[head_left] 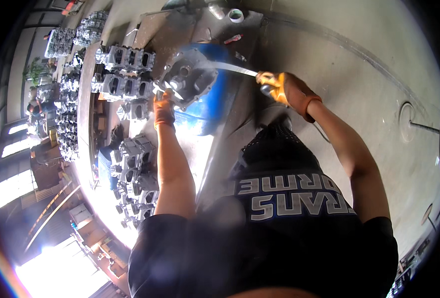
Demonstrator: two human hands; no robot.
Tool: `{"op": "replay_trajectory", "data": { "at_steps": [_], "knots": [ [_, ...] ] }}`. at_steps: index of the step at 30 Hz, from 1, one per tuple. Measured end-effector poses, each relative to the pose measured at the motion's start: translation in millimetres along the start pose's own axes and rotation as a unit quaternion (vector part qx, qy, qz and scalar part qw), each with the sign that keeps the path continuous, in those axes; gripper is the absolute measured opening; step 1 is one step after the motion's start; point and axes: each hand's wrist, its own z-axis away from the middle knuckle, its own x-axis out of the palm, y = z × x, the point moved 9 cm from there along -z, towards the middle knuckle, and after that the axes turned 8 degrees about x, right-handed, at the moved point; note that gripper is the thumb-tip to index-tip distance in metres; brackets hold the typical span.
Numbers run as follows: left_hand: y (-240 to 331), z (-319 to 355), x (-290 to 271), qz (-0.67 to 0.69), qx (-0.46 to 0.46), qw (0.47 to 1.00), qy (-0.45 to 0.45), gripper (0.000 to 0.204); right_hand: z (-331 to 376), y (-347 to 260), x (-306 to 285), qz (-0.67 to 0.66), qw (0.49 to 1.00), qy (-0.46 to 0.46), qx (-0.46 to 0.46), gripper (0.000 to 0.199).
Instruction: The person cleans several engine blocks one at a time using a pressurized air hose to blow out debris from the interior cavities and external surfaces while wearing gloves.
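My left hand [164, 110], in an orange glove, is closed on the lower left rim of a grey cast-metal housing [200, 79]. The housing is bowl-shaped, with a flanged edge and a round opening inside, and it rests over a blue drum [200, 111]. My right hand [289, 92], gloved in orange and yellow, grips a long, narrow, flat metal tool [235, 68] that looks like a file. Its far end reaches the right side of the housing; blur hides whether it touches. The grip of the tool is mostly covered by my fingers.
Several engine-block-like castings [125, 87] stand in rows at the left, with more castings [138, 174] below them. Beyond the drum lie a tape roll [236, 15] and a red-handled tool [233, 38]. A stand with a round base [407, 119] is at the right.
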Motion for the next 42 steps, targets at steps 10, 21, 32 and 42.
{"op": "replay_trajectory", "data": {
  "at_steps": [10,21,32,42],
  "knots": [
    [9.3,14.5,-3.4,-0.068,-0.004,0.997,0.034,0.02,-20.0,-65.2,36.1,0.158,0.987,0.001,0.031,0.032],
    [5.5,21.8,0.9,-0.032,-0.049,0.996,0.066,0.025,-116.6,-38.8,116.5,0.226,0.974,-0.015,0.004,0.032],
    [-9.7,16.6,-5.4,-0.102,-0.044,0.992,0.055,0.053,-63.3,-2.0,112.1,0.255,0.96,-0.07,0.089,0.036],
    [-1.4,2.6,6.9,-0.109,-0.047,0.989,0.091,0.046,-73.4,-2.6,33.3,0.066,0.981,0.008,0.184,0.029]
  ]
}}
